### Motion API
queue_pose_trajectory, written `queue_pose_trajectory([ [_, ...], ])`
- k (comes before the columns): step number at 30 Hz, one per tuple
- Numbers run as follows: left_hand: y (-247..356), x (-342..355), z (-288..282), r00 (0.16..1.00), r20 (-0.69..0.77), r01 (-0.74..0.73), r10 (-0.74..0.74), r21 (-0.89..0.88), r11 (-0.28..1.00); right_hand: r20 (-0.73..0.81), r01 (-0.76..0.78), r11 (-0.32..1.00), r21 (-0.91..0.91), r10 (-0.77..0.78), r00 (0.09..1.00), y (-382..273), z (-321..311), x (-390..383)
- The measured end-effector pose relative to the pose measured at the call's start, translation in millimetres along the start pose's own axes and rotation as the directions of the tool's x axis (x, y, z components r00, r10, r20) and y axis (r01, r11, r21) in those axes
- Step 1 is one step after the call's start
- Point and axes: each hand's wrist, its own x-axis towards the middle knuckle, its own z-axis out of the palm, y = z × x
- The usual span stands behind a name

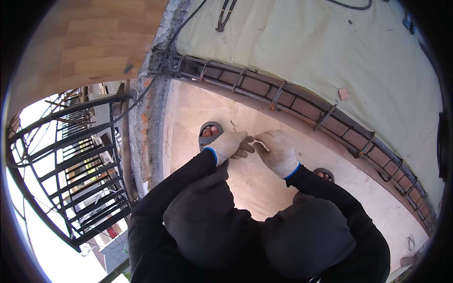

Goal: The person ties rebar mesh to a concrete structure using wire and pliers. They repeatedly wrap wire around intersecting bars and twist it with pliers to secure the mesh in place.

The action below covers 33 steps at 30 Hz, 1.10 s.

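Observation:
My left hand point(230, 145), in a whitish knit work glove with a blue cuff edge, is closed with its fingers curled inward. Facing it, my right hand point(278, 150) wears a matching glove and pinches thumb against fingers. The fingertips of both hands nearly meet above the floor board; whatever they hold is too small or hidden to name. A thin wire piece point(233, 125) shows just beyond the left fingers, and I cannot tell whether it is held or lies below. Past both hands runs a rebar cage point(276, 96) with square stirrups.
A cream sheet point(302, 37) covers the far side, with pincers point(224, 18) and a brick fragment point(343, 94) on it. At left stand a rough concrete column point(153, 118) and a black metal railing point(85, 165). Thin wire point(409, 242) lies coiled at lower right.

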Motion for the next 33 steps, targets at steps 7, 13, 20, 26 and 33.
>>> queue_pose_trajectory([
  [7, -3.9, 32.6, -12.6, 0.975, 0.103, -0.173, 0.197, -0.202, 0.964, 0.483, 0.239, 0.936, -0.259, -0.089, 0.871, -20.5, -9.3, 63.2],
  [13, 1.8, 39.0, -37.6, 0.778, 0.220, -0.608, 0.588, 0.027, 0.794, 0.562, 0.319, 0.786, -0.529, 0.043, 0.826, -40.6, -12.5, 112.5],
  [20, 7.3, 70.7, -81.7, 0.794, 0.219, -0.548, 0.567, -0.145, 0.824, 0.496, 0.277, 0.754, -0.595, 0.073, 0.865, -60.2, 30.3, 158.7],
  [26, 20.7, 60.8, -153.6, 0.792, 0.183, -0.599, 0.582, 0.415, 0.685, 0.076, -0.219, 0.888, -0.404, 0.271, 0.959, -62.4, 107.3, 153.5],
  [33, -8.2, 80.1, -204.5, 0.656, -0.235, -0.688, 0.717, 0.202, 0.697, -0.373, -0.621, 0.562, 0.546, 0.827, 0.420, -31.8, 226.6, 139.1],
])
